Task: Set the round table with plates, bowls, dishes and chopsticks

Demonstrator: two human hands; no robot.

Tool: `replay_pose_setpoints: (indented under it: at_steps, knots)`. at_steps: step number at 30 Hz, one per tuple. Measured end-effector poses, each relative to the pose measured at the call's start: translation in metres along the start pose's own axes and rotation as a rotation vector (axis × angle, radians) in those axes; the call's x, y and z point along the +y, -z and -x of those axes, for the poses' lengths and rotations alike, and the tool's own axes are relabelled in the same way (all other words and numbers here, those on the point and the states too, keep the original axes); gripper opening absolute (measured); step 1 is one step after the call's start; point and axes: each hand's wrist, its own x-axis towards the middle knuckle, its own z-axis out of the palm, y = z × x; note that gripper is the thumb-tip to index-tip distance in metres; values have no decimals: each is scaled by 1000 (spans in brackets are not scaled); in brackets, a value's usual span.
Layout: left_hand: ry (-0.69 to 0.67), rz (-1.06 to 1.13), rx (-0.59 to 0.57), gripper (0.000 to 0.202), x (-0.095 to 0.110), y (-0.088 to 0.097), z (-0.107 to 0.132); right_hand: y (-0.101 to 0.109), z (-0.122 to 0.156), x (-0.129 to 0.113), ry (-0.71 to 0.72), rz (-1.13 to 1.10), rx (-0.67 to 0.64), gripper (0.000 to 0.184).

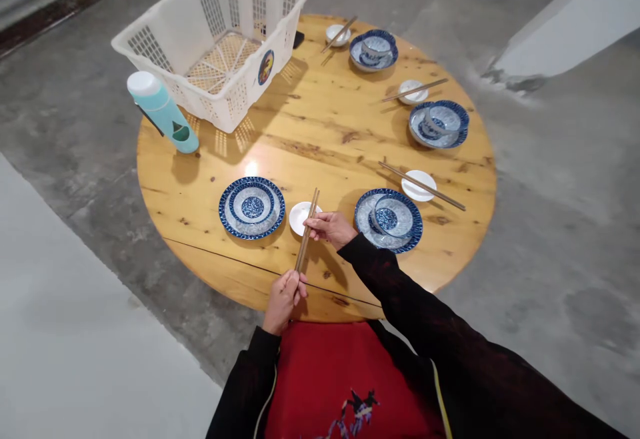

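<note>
My left hand point(285, 300) is closed around the near ends of a pair of wooden chopsticks point(305, 245). Higher up, the fingers of my right hand point(333, 227) pinch the same chopsticks. Their upper part passes over a small white dish point(297, 217) on the table. Left of that dish, a blue-and-white bowl point(253, 204) sits on a matching plate point(225, 222). To the right, near my right wrist, another patterned bowl point(395, 215) rests on a blue-rimmed plate point(364, 225).
The round wooden table point(300, 149) bears a white plastic basket point(235, 102) and a turquoise container with a white lid point(163, 112). Along its right side are more bowls on plates point(440, 125) and white dishes point(420, 187) with chopsticks across them. A white pillar point(560, 32) stands beyond.
</note>
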Motion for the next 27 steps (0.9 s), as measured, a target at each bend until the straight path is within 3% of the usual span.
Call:
replay_pose_setpoints:
  at_steps: [15,19,27]
  knots:
    - [-6,15,-18,42,-5,-7,-18,12,-16,-3,-8,31,-9,48]
    - [-30,18,3,38,-6,-9,-25,18,-24,-13,-9,65,-8,47]
    - [-44,78,43,38,2,-22,-41,34,-62,-39,128,206,78,31]
